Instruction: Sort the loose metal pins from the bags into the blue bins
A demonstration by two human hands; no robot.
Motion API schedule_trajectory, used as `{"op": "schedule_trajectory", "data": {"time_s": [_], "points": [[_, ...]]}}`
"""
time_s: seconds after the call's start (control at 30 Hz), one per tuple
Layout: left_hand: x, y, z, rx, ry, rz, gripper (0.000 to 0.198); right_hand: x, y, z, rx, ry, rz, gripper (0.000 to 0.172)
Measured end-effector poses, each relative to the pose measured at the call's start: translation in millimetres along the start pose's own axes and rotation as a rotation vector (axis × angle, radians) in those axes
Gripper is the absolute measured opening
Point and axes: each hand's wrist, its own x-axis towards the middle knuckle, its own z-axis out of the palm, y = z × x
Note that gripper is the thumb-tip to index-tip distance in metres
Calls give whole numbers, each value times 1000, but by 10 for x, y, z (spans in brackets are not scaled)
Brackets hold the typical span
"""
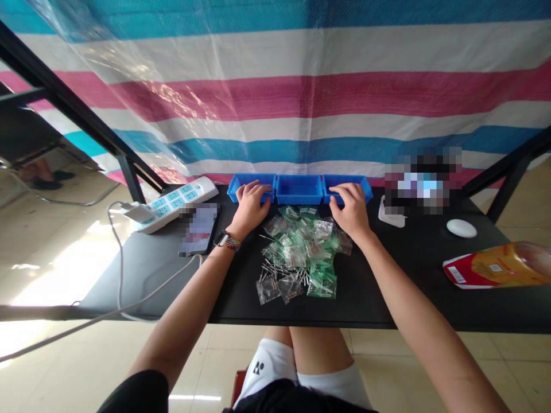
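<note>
Three blue plastic bins stand side by side at the back of the black table (387, 298). My left hand (251, 207) grips the front rim of the left bin (241, 184), fingers curled over its edge. The right bin (365, 189) is gripped the same way by my right hand (350, 209). Between them the middle bin (299, 189) looks empty. In front of the bins lies a pile of small clear and green bags (303, 249), with loose metal pins (275, 268) scattered at its near left.
A white power strip (172, 202) with a plugged charger and a cable sits at the back left, a phone (199, 228) beside it. On the right are a white round object (461, 228) and a red-and-yellow packet (495, 267). A striped tarp hangs behind.
</note>
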Motion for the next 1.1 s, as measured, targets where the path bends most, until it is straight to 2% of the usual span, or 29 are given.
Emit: {"op": "schedule_trajectory", "data": {"time_s": [0.07, 0.17, 0.23, 0.3, 0.43, 0.53, 0.63, 0.73, 0.87, 0.93, 1.0, 1.1], "points": [[-23, 12, -14, 8, 11, -4, 31, 12, -92, -158, 123, -99, 47, 22], [-51, 33, -53, 9, 39, -3, 37, -13, -180, -337, 348, -521, 143, 24], [-68, 62, -91, 16, 64, -7, 40, -41, -186, -364, 390, -742, 178, 23], [-89, 108, -138, 22, 85, -6, 41, -54, -155, -330, 415, -825, 190, 22], [-148, 229, -235, -7, 83, 72, 40, -18, -64, -242, 648, -792, 286, 25], [-194, 330, -270, -45, 62, 147, 39, 12, -68, -210, 842, -659, 395, 33], [-229, 453, -262, -93, 10, 222, 40, 1, -181, -159, 1007, -516, 446, 43], [-268, 597, -246, -122, -47, 305, 43, -43, -363, -93, 1085, -490, 434, 48], [-331, 736, -240, -133, -70, 372, 30, -112, -580, -58, 1172, -603, 419, 47], [-351, 760, -235, -176, -45, 393, 24, -133, -641, -63, 1212, -613, 419, 53], [-356, 764, -223, -231, 7, 382, 23, -141, -669, -67, 1231, -569, 410, 57], [-347, 760, -192, -313, 80, 330, 23, -145, -670, -41, 1145, -469, 327, 45]]}}
